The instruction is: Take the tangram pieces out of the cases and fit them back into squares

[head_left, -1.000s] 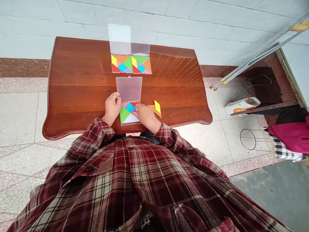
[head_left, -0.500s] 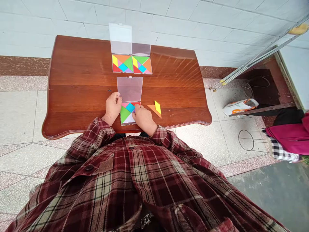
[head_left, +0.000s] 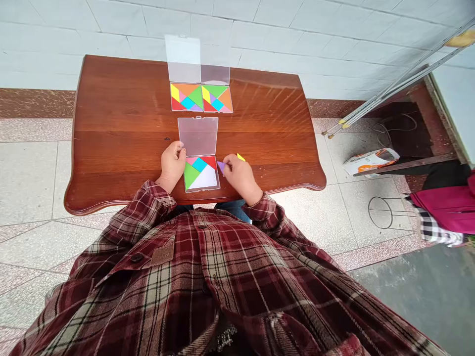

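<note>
Lifting of the purple tangram triangle from the clear plastic case is done: it is pinched by right hand fingertips just right of the case, left hand pressed on its edge.

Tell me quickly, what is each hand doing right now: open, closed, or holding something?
Left hand: fingers on the edge of the clear plastic tangram case; cannot tell if gripping.
Right hand: closed, holding a purple tangram triangle.

open clear tangram case | lid lying flat | purple triangle pinched by right hand | yellow piece just beyond
</note>
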### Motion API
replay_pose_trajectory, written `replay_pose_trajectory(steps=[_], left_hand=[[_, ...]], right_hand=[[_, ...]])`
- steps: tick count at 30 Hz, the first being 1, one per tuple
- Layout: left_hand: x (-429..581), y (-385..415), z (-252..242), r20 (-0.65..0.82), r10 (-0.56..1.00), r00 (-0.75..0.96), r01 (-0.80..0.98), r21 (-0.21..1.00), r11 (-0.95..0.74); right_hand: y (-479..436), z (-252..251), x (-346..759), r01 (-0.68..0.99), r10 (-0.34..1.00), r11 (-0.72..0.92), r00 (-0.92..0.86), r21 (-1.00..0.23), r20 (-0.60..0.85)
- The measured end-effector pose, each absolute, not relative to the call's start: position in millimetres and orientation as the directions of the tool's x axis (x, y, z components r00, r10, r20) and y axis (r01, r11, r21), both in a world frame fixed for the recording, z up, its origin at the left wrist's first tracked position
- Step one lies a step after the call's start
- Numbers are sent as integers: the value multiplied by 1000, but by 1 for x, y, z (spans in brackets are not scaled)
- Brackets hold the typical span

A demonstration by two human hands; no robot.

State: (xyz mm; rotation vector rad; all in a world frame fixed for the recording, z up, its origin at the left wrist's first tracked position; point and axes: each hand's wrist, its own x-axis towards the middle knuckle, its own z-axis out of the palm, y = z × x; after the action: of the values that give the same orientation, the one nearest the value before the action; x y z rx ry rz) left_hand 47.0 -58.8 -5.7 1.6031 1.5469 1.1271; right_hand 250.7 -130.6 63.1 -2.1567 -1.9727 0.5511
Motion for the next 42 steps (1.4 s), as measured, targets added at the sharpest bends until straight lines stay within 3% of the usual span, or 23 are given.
replay_pose_trajectory(steps=[5,12,15,19,25,35,42], left_hand=[[46,-57,-7,151,987,-54,448,887,-111],[46,-56,-11,141,988,-61,430,897,-101],[46,-55,-12,143,988,-60,437,894,-103],[46,-55,-12,139,988,-64,443,891,-97],[46,-56,-11,172,983,-59,469,874,-125],[47,-55,-14,191,980,-58,454,879,-144],[47,-54,-15,184,981,-57,450,882,-139]], right_hand=[[-129,52,289,915,967,-251,222,-316,-126],[-130,46,291,912,964,-265,238,-313,-122],[-130,54,279,914,982,-189,173,-360,-74],[-122,66,249,915,992,51,-93,-401,-86],[-98,61,213,880,874,360,-435,-309,-218],[-86,72,213,872,805,469,-486,-138,-339],[-87,74,211,855,788,499,-516,-142,-337]])
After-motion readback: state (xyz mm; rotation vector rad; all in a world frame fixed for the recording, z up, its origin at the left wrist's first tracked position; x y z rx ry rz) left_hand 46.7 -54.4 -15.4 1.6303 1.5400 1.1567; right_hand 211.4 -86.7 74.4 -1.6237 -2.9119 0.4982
